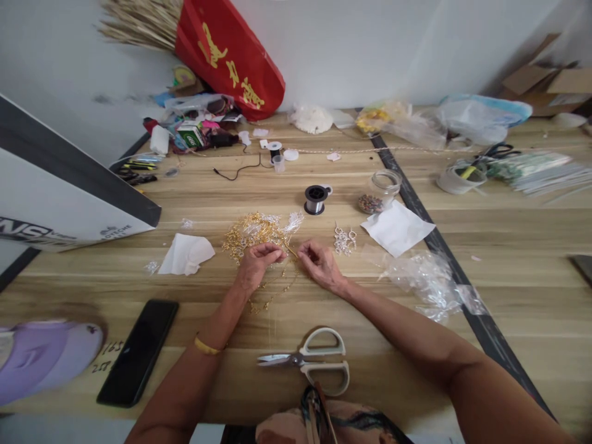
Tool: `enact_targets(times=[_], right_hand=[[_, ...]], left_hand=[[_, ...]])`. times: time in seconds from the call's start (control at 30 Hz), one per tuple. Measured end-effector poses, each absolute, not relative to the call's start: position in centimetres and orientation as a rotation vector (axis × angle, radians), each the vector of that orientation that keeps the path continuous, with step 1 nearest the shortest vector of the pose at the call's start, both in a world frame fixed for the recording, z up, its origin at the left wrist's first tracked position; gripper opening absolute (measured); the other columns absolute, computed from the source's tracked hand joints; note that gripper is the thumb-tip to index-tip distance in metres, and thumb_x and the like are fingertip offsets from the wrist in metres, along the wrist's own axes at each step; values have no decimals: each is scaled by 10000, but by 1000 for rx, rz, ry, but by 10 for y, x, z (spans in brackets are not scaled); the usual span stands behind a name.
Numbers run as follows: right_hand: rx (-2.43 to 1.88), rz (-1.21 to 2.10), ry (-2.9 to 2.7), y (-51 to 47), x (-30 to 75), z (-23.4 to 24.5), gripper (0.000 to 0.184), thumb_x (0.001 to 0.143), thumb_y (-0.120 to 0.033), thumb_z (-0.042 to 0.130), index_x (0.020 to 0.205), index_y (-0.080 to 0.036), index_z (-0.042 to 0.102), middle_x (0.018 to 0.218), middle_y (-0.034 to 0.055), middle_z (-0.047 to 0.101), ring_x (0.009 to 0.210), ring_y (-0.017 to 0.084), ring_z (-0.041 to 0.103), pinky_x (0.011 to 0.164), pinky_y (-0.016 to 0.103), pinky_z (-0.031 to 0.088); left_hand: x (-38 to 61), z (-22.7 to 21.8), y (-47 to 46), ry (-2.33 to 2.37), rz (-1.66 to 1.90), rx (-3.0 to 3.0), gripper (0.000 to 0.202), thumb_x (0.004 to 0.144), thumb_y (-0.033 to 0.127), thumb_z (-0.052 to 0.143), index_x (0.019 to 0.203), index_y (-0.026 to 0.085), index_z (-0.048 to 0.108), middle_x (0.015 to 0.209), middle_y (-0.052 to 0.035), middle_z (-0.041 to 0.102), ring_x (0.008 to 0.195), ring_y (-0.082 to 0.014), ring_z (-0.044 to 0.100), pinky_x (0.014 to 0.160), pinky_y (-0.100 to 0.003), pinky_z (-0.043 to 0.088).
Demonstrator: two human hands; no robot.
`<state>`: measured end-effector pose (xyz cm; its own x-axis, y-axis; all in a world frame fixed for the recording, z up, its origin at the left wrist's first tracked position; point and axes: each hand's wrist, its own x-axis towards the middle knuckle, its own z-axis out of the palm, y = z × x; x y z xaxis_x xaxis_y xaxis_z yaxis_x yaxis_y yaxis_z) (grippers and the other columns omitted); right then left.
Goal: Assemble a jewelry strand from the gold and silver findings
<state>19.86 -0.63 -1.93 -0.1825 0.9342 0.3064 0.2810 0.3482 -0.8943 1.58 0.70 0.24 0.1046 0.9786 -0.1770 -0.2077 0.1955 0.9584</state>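
Note:
My left hand [259, 262] is pinched closed over the wooden table, its thumb and fingertips pressed together. Close on its right, my right hand [319, 264] pinches what looks like a gold beaded chain [291, 249]. What sits between the left fingertips is too small to make out. Thin gold strands [272, 296] trail on the table just below both hands. Behind the fingers lies a tangled pile of gold and clear beaded wire [252, 234]. Nearer my body rests a pair of scissors [303, 359] with white handles, its blades pointing left.
A black wire spool [315, 200] and a glass jar [383, 185] of beads stand beyond my hands. Silvery pieces [345, 239] lie right of them. White paper [398, 227] and clear plastic bags [425, 277] are farther right. A phone [137, 353] lies at left.

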Motion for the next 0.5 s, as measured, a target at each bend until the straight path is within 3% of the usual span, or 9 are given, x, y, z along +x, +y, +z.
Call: enact_targets(times=[0.5], right_hand=[[-1008, 855, -1732, -14, 196, -14, 155, 886, -301, 502, 805, -176, 547, 627, -9, 533, 535, 106, 457, 500, 231, 369]], left_hand=[[22, 1, 3, 1022, 1112, 798, 237, 486, 214, 830, 671, 126, 709, 646, -24, 713, 601, -108, 633, 636, -230, 505]])
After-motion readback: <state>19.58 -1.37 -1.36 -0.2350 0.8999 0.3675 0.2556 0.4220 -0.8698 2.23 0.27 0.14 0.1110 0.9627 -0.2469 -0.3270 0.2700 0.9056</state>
